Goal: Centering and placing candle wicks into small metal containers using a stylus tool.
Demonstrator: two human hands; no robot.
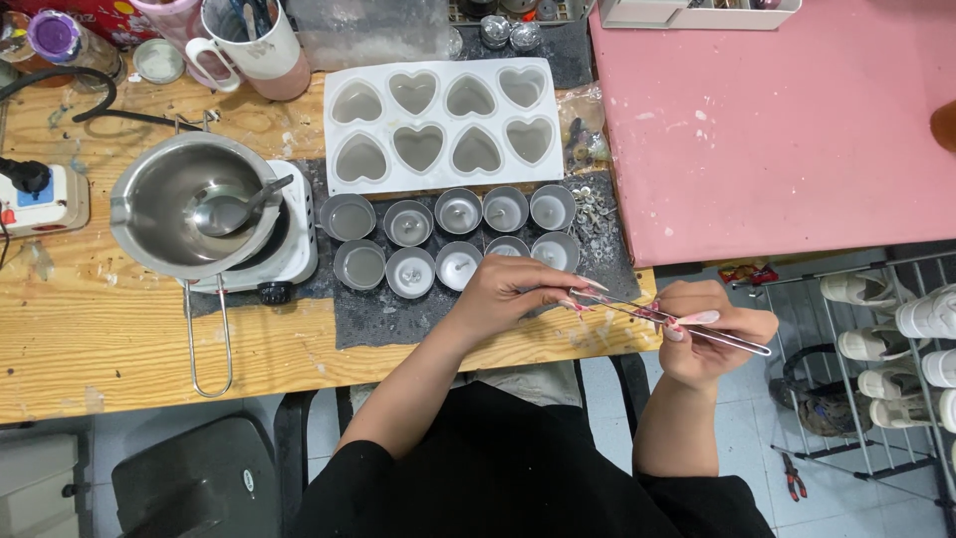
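My right hand [709, 334] grips long metal tweezers [687, 327] that point left, just off the table's front edge. My left hand [518, 291] hovers over the front row of small round metal cups [458, 267], its fingertips pinching at the tweezers' tip; whatever sits between them is too small to make out. Two rows of these cups [456, 211] rest on a dark grey mat [398, 314], some with a wick standing in them. Behind them lies a white silicone mould [443, 122] with heart-shaped cavities.
A steel melting pot [184, 204] with a spoon [239, 207] sits on a small white hot plate [294, 254] at the left, its wire handle reaching forward. Mugs [254, 45] and jars stand at the back. A pink tabletop [777, 130] is at the right, a shoe rack [886, 339] below it.
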